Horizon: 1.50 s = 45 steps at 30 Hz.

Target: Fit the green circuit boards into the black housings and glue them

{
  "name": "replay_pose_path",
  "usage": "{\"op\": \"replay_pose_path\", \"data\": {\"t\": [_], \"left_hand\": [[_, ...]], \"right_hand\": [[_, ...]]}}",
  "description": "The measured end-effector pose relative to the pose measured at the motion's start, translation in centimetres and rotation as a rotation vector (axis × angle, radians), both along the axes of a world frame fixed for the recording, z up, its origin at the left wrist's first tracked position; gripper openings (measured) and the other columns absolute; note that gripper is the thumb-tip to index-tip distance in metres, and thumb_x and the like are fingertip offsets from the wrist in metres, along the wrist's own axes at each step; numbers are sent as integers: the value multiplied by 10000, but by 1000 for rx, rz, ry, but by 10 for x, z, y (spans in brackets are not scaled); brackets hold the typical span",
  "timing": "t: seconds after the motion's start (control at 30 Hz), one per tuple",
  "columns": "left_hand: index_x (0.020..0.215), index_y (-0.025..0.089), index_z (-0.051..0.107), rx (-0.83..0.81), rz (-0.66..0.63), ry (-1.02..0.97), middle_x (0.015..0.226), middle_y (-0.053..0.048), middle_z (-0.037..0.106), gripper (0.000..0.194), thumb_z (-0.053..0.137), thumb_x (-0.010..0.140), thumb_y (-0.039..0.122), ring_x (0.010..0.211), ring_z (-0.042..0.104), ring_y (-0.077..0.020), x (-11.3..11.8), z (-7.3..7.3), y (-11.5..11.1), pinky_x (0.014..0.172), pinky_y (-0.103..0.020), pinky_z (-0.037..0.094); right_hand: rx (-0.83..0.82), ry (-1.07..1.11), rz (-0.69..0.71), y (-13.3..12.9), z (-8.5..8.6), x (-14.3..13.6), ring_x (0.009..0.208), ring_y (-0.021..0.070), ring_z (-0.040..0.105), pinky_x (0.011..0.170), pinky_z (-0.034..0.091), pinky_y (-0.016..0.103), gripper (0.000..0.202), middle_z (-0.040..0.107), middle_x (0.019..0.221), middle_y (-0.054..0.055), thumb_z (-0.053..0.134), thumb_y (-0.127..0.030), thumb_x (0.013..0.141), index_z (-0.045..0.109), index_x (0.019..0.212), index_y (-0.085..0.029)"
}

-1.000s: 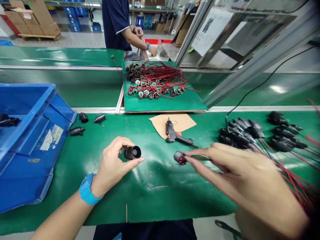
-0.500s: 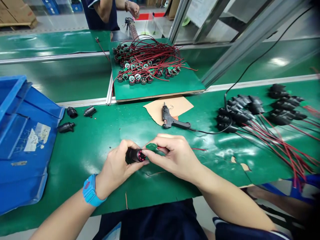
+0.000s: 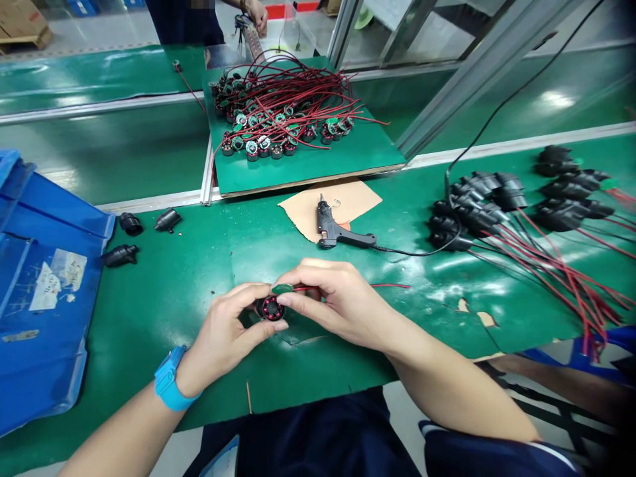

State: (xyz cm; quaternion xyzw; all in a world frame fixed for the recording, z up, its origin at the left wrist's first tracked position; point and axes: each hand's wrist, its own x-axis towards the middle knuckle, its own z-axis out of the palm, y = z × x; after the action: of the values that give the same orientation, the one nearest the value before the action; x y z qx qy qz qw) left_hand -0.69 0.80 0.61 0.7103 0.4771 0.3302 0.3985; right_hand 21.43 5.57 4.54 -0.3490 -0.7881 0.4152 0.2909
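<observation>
My left hand is wrapped round a black cylindrical housing, whose round end with pink-red dots faces up toward me. My right hand pinches a small green circuit board at the upper edge of that end. From the board a red wire runs through my right fingers and out to the right. Beyond my hands a black glue gun lies on a piece of brown cardboard.
A blue bin stands at left beside several loose black housings. Round parts with red wires cover a raised green board. Wired black housings are heaped at right. A person's hand shows at the top.
The housing in my left hand has turned so its dotted end faces me more. My right hand and the green board have shifted slightly left. The whole view has also shifted a little.
</observation>
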Motion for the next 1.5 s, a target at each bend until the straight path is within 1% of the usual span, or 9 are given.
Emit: {"op": "replay_pose_path", "data": {"t": [0.13, 0.27, 0.4, 0.57, 0.67, 0.9, 1.03, 1.2, 1.5], "left_hand": [[1121, 259, 718, 66, 48, -22, 1134, -65, 764, 285, 783, 872, 380, 1055, 726, -241, -1, -8, 4, 930, -364, 564], [1137, 266, 712, 130, -69, 205, 1152, -61, 786, 241, 748, 908, 332, 1257, 657, -325, -2, -21, 13, 1107, -544, 418], [1195, 247, 665, 179, -64, 176, 1188, -75, 770, 279, 722, 930, 310, 1169, 693, -265, -2, -22, 13, 998, -424, 486], [1224, 225, 636, 246, -143, 139, 1176, -72, 764, 271, 678, 956, 223, 1077, 708, -216, 0, -15, 7, 954, -351, 490], [1249, 209, 624, 284, -165, 138, 1212, -88, 748, 292, 665, 960, 199, 1123, 694, -218, -1, -15, 7, 999, -354, 471], [1257, 213, 623, 335, -164, 181, 1201, -88, 748, 290, 663, 971, 235, 1119, 703, -211, -2, -20, 6, 1000, -342, 476], [1252, 206, 627, 361, -168, 200, 1197, -92, 741, 283, 658, 972, 229, 1122, 695, -213, -3, -20, 6, 1009, -343, 486], [1230, 220, 647, 271, -142, 160, 1160, -74, 723, 278, 683, 955, 238, 1076, 681, -194, -3, -17, 5, 937, -300, 538], [1289, 217, 601, 316, -153, 242, 1190, -91, 709, 293, 596, 996, 213, 1111, 671, -221, -1, -14, 2, 971, -343, 541]], "right_hand": [[-72, 13, 25, 4, -5, 5, 635, 89, 497, 585, 425, 219, 233, 612, 828, -12, 686, -288, 951, 714, 1166, -203], [-233, -76, 116, 11, -18, 10, 589, 77, 479, 565, 410, 214, 372, 558, 753, -59, 670, -180, 922, 642, 1290, -222], [-370, -12, 106, 11, -26, 7, 637, 80, 504, 573, 424, 218, 410, 555, 843, -42, 629, -198, 944, 564, 1348, -219], [-319, 74, 66, 5, -25, -1, 764, 91, 540, 601, 462, 215, 499, 600, 1097, 19, 771, -302, 874, 573, 1326, -231], [-265, 63, 80, 3, -26, -5, 863, 120, 571, 617, 465, 212, 533, 588, 1052, 12, 823, -302, 828, 594, 1305, -237], [-298, 172, 110, 2, -33, -10, 958, 148, 570, 683, 457, 247, 371, 590, 1030, 25, 699, -174, 896, 600, 1254, -193], [-424, 224, 157, 2, -39, -12, 924, 146, 554, 723, 453, 270, 455, 567, 970, 5, 718, -139, 848, 571, 1276, -190], [-566, 284, 194, 3, -37, -10, 846, 125, 554, 623, 425, 242, 423, 559, 959, -1, 669, -176, 885, 541, 1287, -193], [-338, 194, 33, -7, -39, -22, 889, 143, 543, 715, 481, 269, 349, 555, 984, 5, 641, -119, 806, 538, 1127, -210]]}}
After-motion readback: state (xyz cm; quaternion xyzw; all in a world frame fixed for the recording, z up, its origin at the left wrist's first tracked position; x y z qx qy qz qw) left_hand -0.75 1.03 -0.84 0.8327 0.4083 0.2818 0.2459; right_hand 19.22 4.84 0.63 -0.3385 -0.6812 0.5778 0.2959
